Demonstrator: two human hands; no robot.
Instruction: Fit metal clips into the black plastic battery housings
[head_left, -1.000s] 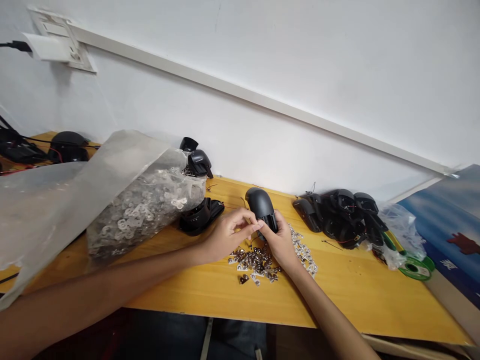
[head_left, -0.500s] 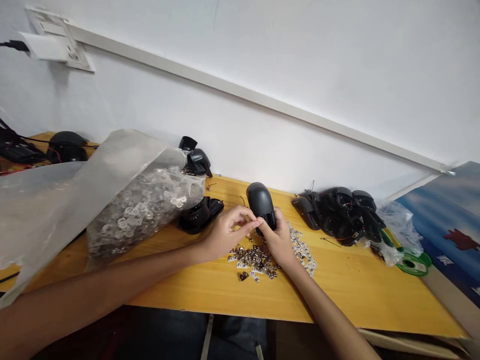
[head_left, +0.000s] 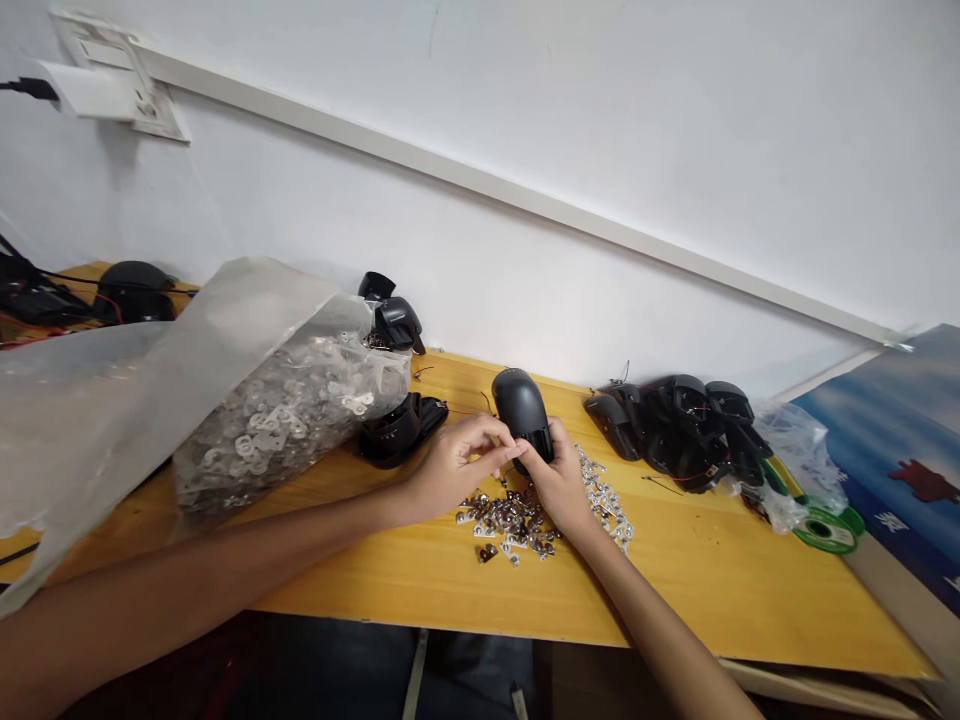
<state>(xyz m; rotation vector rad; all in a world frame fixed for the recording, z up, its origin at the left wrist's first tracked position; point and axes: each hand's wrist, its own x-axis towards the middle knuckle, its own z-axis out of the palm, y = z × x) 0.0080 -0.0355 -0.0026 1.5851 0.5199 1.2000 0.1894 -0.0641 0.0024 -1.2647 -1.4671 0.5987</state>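
Note:
A black, rounded plastic housing (head_left: 519, 402) with small holes near its far end stands tilted over the table in my right hand (head_left: 556, 475), whose fingers wrap its near right side. My left hand (head_left: 465, 458) is closed in a pinch at the housing's near left edge. Its fingertips meet my right thumb there, and whatever lies between them is too small or hidden to make out. Just below both hands a pile of small metal contact pieces (head_left: 517, 520) is spread on the wooden table (head_left: 405, 580).
To the left leans a clear plastic bag (head_left: 277, 420) full of metal pieces. Black housings (head_left: 397, 430) lie beside it, and more black housings (head_left: 682, 425) are heaped at right. A green spool (head_left: 829, 528) and crumpled plastic (head_left: 799, 450) sit near the right end. A white wall (head_left: 525, 280) rises behind.

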